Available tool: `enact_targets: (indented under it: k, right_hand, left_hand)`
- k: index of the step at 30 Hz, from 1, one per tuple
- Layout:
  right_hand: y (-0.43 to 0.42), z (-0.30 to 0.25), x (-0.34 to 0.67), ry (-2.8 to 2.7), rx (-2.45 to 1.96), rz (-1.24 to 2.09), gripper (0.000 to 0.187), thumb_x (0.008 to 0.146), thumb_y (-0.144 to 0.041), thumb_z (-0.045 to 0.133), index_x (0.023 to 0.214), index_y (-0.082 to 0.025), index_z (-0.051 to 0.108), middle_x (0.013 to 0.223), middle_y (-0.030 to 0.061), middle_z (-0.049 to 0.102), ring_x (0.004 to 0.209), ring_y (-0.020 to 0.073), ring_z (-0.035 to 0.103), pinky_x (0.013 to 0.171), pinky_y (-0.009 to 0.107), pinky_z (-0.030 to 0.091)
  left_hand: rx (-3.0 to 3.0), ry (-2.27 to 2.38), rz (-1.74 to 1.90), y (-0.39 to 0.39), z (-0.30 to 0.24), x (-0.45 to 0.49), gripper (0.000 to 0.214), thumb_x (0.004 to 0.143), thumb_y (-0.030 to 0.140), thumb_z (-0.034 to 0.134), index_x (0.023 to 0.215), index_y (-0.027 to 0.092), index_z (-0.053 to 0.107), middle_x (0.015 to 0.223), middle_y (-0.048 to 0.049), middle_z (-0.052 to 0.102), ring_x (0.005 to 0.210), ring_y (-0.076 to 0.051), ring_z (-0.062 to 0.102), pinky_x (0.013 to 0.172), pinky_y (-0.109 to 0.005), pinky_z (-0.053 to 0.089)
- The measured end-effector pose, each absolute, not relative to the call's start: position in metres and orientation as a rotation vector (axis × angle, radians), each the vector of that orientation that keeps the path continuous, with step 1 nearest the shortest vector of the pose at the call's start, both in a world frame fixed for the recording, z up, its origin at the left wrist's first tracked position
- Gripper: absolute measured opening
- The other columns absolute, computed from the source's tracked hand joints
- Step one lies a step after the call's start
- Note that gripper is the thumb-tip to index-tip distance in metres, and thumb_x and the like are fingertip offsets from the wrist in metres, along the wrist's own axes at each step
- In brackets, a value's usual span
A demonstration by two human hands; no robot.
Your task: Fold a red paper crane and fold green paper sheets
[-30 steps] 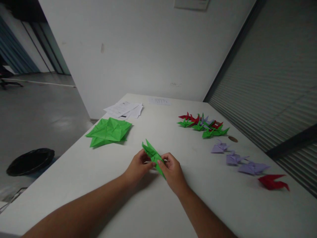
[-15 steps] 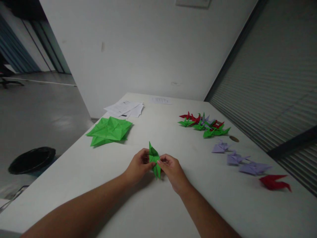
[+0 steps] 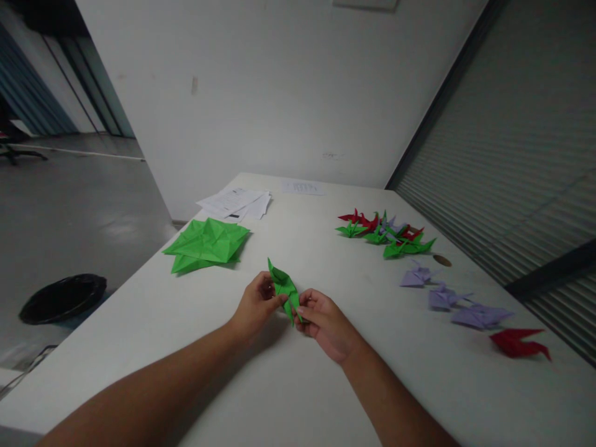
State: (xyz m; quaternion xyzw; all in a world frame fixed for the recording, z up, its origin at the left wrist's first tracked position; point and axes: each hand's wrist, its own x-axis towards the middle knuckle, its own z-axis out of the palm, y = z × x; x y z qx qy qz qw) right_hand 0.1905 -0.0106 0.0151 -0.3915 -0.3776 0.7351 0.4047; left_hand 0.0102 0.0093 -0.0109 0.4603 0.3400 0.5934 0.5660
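Holding one green paper [image 3: 285, 287]: two hands [image 3: 252, 308]; right, three lavender cranes [image 3: 442, 299] in line.

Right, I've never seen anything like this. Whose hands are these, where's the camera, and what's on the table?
There's no machine here: these are a person's bare hands. The camera is worn on that person's head, looking forward and down. The left hand and right hand together hold one piece of folded green paper over the white table. To the left lie green folded sheets, with printed papers behind them. To the right is a cluster of red, green and lilac origami cranes; nearer are three lilac cranes and a red crane.
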Motion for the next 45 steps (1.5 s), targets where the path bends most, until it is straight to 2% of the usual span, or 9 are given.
enact_targets:
  k: [6, 14, 19, 24, 28, 32, 37, 41, 45]
  right_hand:
    - [-0.010, 0.015, 0.193, -0.951, -1.009, 1.901, 0.043, 0.064, -0.035, 0.090, 0.085, -0.022, 0.054, 0.079, -0.0015, 0.067, 0.062, 0.0111, 0.056, 0.062, 0.026, 0.044]
    - [-0.010, 0.012, 0.194, -1.259, -1.168, 1.714, 0.036, 0.069, -0.034, 0.082, 0.083, -0.022, 0.052, 0.064, -0.0055, 0.064, 0.051, 0.0090, 0.053, 0.049, 0.020, 0.030]
    - [-0.008, 0.010, 0.198, -1.412, -1.216, 1.710, 0.033, 0.073, -0.039, 0.081, 0.085, -0.022, 0.055, 0.069, -0.0019, 0.068, 0.057, 0.0124, 0.059, 0.050, 0.021, 0.036]
    - [-0.004, 0.011, 0.200, -1.427, -1.105, 1.339, 0.028, 0.078, -0.043, 0.078, 0.083, -0.021, 0.061, 0.077, -0.0004, 0.064, 0.072, 0.0154, 0.060, 0.065, 0.027, 0.047]
    - [-0.005, 0.007, 0.196, -1.367, -1.027, 1.336, 0.028, 0.084, -0.047, 0.074, 0.090, -0.023, 0.062, 0.080, -0.0002, 0.063, 0.071, 0.0160, 0.060, 0.063, 0.027, 0.048]
    - [-0.007, 0.002, 0.191, -1.410, -0.997, 1.319, 0.026, 0.083, -0.043, 0.075, 0.089, -0.023, 0.060, 0.081, -0.0003, 0.064, 0.072, 0.0165, 0.061, 0.065, 0.028, 0.049]
    - [-0.010, 0.002, 0.190, -1.552, -1.085, 1.046, 0.008, 0.086, -0.029, 0.065, 0.083, -0.022, 0.062, 0.077, 0.0014, 0.063, 0.072, 0.0180, 0.060, 0.066, 0.030, 0.049]
    - [-0.012, 0.003, 0.191, -1.653, -1.146, 0.741, 0.008, 0.078, -0.018, 0.065, 0.077, -0.024, 0.060, 0.073, 0.0010, 0.060, 0.069, 0.0185, 0.056, 0.063, 0.030, 0.047]
    - [-0.014, 0.006, 0.190, -1.730, -1.124, 0.669, 0.011, 0.075, -0.016, 0.066, 0.076, -0.024, 0.059, 0.073, 0.0007, 0.059, 0.067, 0.0183, 0.055, 0.061, 0.029, 0.044]
  left_hand:
    - [1.063, 0.813, 1.421, 0.010, -0.011, 0.009, 0.040, 0.071, 0.027, 0.091, 0.099, 0.018, 0.064, 0.089, -0.0017, 0.069, 0.079, -0.015, 0.064, 0.072, -0.028, 0.052]
    - [1.039, 0.901, 1.434, 0.008, -0.010, 0.009, 0.024, 0.077, 0.028, 0.084, 0.091, 0.016, 0.068, 0.082, -0.0008, 0.067, 0.075, -0.015, 0.061, 0.069, -0.026, 0.049]
    - [1.047, 0.896, 1.412, 0.006, -0.010, 0.010, 0.021, 0.079, 0.029, 0.083, 0.089, 0.017, 0.070, 0.079, -0.0006, 0.066, 0.073, -0.015, 0.059, 0.068, -0.027, 0.047]
    - [1.090, 0.872, 1.341, 0.004, -0.009, 0.012, 0.022, 0.076, 0.032, 0.085, 0.083, 0.016, 0.072, 0.076, -0.0021, 0.067, 0.071, -0.015, 0.059, 0.068, -0.028, 0.046]
    - [1.049, 0.796, 1.297, 0.000, -0.011, 0.016, 0.026, 0.075, 0.036, 0.087, 0.081, 0.016, 0.072, 0.073, -0.0020, 0.066, 0.071, -0.016, 0.060, 0.071, -0.030, 0.047]
    - [1.068, 0.819, 1.295, -0.004, -0.011, 0.020, 0.030, 0.073, 0.034, 0.089, 0.084, 0.018, 0.067, 0.077, -0.0004, 0.064, 0.072, -0.015, 0.059, 0.069, -0.028, 0.047]
    - [1.117, 0.923, 1.321, -0.006, -0.007, 0.020, 0.035, 0.068, 0.024, 0.090, 0.084, 0.020, 0.060, 0.073, 0.0032, 0.060, 0.067, -0.013, 0.056, 0.064, -0.026, 0.045]
    - [1.078, 0.809, 1.209, -0.010, -0.005, 0.020, 0.041, 0.067, 0.027, 0.093, 0.089, 0.019, 0.060, 0.085, -0.0021, 0.068, 0.079, -0.017, 0.066, 0.074, -0.030, 0.051]
    - [1.027, 0.737, 1.147, -0.013, -0.005, 0.021, 0.050, 0.064, 0.028, 0.096, 0.096, 0.019, 0.059, 0.090, -0.0039, 0.072, 0.088, -0.021, 0.070, 0.082, -0.033, 0.053]
